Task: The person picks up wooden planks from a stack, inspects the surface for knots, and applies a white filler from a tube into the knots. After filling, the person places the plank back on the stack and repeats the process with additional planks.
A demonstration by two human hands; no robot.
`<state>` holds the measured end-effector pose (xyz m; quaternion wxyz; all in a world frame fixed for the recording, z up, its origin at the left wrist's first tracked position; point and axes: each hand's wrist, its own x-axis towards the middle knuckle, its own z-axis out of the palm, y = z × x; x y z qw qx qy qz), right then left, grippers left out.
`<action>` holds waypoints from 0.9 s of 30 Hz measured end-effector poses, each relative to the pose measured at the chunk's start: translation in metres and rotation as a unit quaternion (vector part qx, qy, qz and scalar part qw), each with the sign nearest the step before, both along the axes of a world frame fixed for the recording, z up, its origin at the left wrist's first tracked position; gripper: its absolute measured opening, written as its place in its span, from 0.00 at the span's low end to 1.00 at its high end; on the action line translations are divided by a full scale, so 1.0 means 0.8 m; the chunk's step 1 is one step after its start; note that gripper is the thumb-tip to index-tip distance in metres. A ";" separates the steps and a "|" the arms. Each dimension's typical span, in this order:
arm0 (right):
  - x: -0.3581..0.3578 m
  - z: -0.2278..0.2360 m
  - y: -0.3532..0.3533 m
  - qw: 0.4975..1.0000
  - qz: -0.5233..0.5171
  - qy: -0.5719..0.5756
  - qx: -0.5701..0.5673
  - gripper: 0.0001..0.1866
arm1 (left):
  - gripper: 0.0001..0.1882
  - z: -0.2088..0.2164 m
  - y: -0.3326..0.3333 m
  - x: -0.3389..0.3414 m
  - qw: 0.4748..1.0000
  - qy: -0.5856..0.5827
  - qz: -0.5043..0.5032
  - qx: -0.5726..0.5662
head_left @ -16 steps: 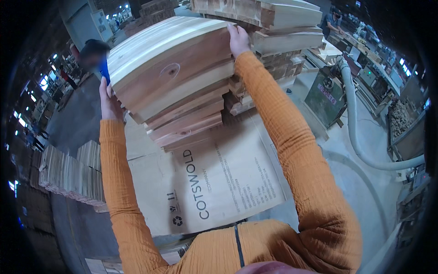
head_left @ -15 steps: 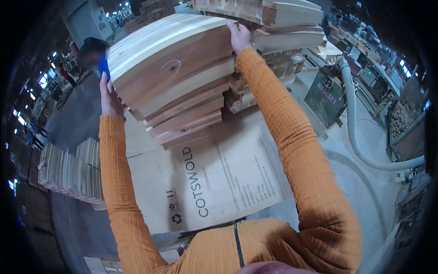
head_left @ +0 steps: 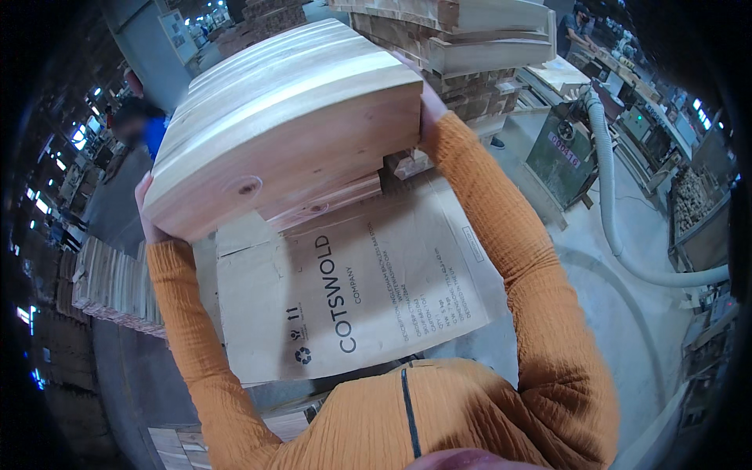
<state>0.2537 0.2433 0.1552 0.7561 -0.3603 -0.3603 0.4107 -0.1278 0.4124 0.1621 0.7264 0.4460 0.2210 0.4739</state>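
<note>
A row of pale wooden boards [head_left: 313, 129] standing on edge side by side is held between my hands. Its front face shows a circled knot. My left hand [head_left: 149, 205] grips the left end, fingers partly hidden behind the wood. At the right end, my right hand [head_left: 432, 106] is pressed against the boards, with most of its fingers hidden. Lower wooden boards [head_left: 333, 196] show beneath the held row. They rest on a flattened printed cardboard sheet [head_left: 376, 290] in front of me.
Stacked timber blocks [head_left: 489, 55] stand at the back right. A green machine [head_left: 560, 149] with a thick pale hose [head_left: 607, 204] is on the right. More stacked boards [head_left: 117, 286] sit at the left. A person in blue [head_left: 153, 135] is at far left, another person [head_left: 576, 31] at far right.
The held row of boards has come toward me and slightly down, apart from the layers below. Both hands moved with it, and my right hand is now mostly behind its end.
</note>
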 end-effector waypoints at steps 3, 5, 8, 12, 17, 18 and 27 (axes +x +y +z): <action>0.014 -0.006 -0.020 0.993 0.088 0.060 -0.049 0.43 | 0.28 0.001 -0.059 0.000 0.996 -0.014 0.090 -0.007; -0.018 -0.017 -0.039 0.993 0.099 0.071 -0.004 0.43 | 0.28 -0.032 -0.088 -0.047 0.993 -0.055 0.096 0.032; -0.047 -0.038 -0.083 0.991 0.097 0.047 0.077 0.34 | 0.26 -0.092 -0.181 -0.058 0.939 -0.004 0.253 0.233; -0.059 -0.081 -0.134 0.980 0.140 -0.010 0.140 0.51 | 0.27 -0.118 -0.321 -0.061 0.805 0.185 0.458 0.330; -0.070 -0.113 -0.227 0.975 0.190 0.011 0.114 0.45 | 0.30 -0.157 -0.462 -0.063 0.694 0.285 0.534 0.390; -0.069 -0.120 -0.246 0.974 0.200 0.017 0.106 0.44 | 0.31 -0.158 -0.494 -0.057 0.652 0.348 0.555 0.383; 0.004 -0.172 -0.423 0.976 0.208 0.061 -0.007 0.44 | 0.24 -0.233 -0.647 -0.068 0.787 0.330 0.477 0.208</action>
